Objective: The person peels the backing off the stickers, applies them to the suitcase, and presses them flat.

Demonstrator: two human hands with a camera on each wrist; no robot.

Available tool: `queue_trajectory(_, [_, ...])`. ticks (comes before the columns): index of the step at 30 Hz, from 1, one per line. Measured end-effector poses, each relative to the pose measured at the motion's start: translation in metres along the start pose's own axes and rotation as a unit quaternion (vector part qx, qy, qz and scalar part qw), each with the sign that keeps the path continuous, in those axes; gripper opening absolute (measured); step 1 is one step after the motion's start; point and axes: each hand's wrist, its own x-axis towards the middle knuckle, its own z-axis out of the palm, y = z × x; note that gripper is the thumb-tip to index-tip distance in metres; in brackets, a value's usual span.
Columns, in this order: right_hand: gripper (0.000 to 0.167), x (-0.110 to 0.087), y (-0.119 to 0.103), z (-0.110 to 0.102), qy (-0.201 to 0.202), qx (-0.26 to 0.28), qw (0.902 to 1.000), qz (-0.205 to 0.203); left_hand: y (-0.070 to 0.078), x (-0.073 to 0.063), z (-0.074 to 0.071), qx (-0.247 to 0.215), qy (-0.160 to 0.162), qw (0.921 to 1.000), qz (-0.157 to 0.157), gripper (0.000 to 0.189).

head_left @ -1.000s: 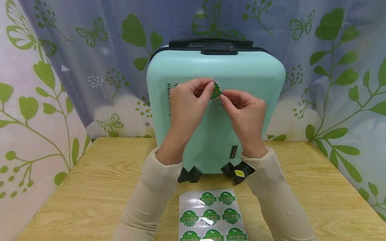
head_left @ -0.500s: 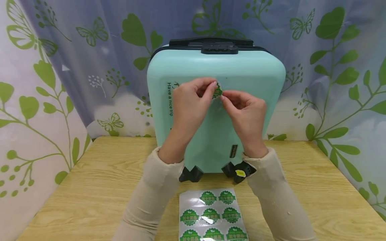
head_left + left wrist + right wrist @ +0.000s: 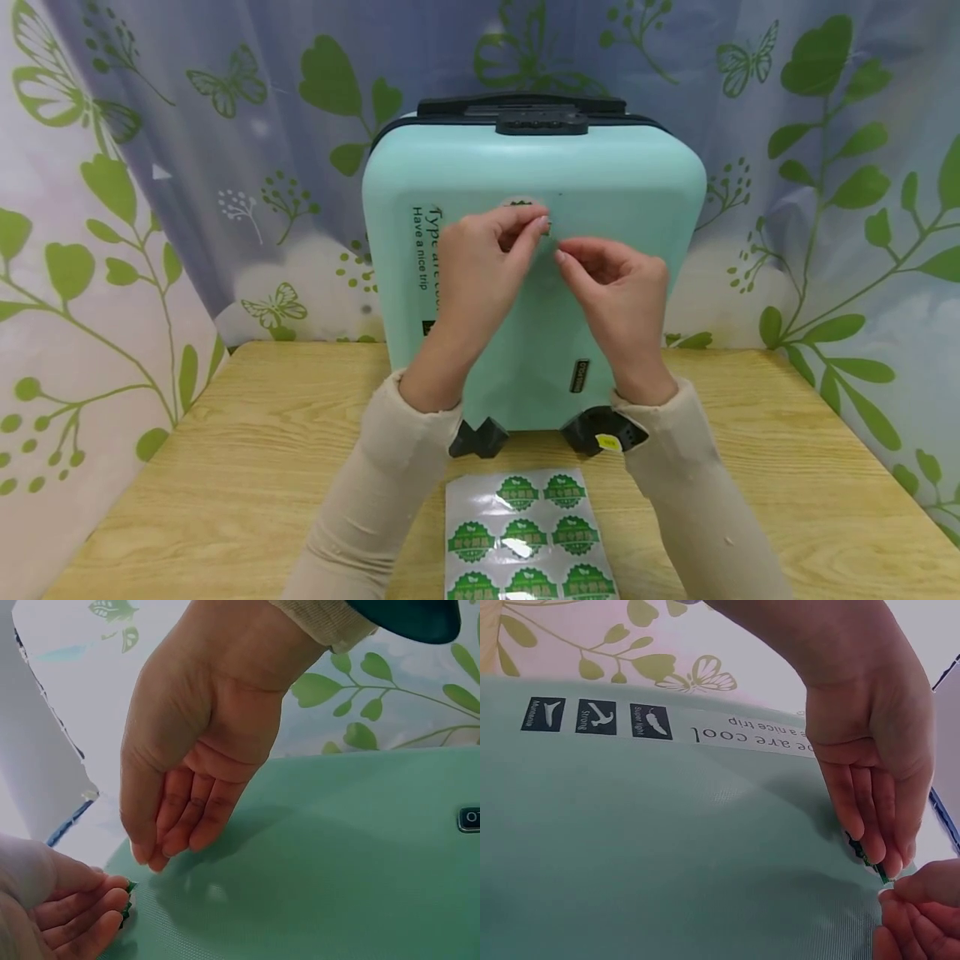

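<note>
My left hand (image 3: 487, 267) pinches a round green sticker (image 3: 520, 202) between thumb and fingers, close to the front of a mint-green suitcase (image 3: 517, 333). Most of the sticker is hidden behind those fingers; its jagged green edge shows in the right wrist view, where the sticker (image 3: 861, 851) looks bent. My right hand (image 3: 618, 292) is just right of it, thumb tip against curled fingertips, with nothing visible between them. In the left wrist view a small gap separates the right fingertips (image 3: 157, 862) from the sticker (image 3: 126, 909).
A sheet of similar green stickers (image 3: 521, 533) lies on the wooden table (image 3: 300, 433) in front of the suitcase, one space bare at its upper left. The suitcase stands upright against a patterned curtain (image 3: 262, 125). Its face carries printed text (image 3: 420, 250) and a small dark badge (image 3: 579, 376).
The right fingers have come away from the sticker and moved slightly right and down. The left hand has shifted slightly right and down, and the sticker has turned so less of its face shows.
</note>
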Motion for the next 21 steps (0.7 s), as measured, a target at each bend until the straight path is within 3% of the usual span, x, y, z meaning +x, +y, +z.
queue_trajectory(12, [0.014, -0.015, 0.007, -0.012, -0.016, -0.005, 0.9996, 0.023, -0.006, -0.012, 0.005, 0.036, -0.031, 0.9988, -0.008, 0.017])
queue_trajectory(21, [0.016, -0.032, 0.018, -0.022, -0.078, -0.034, 0.9958, 0.033, -0.019, -0.037, 0.003, 0.033, -0.062, 0.9975, 0.011, 0.015])
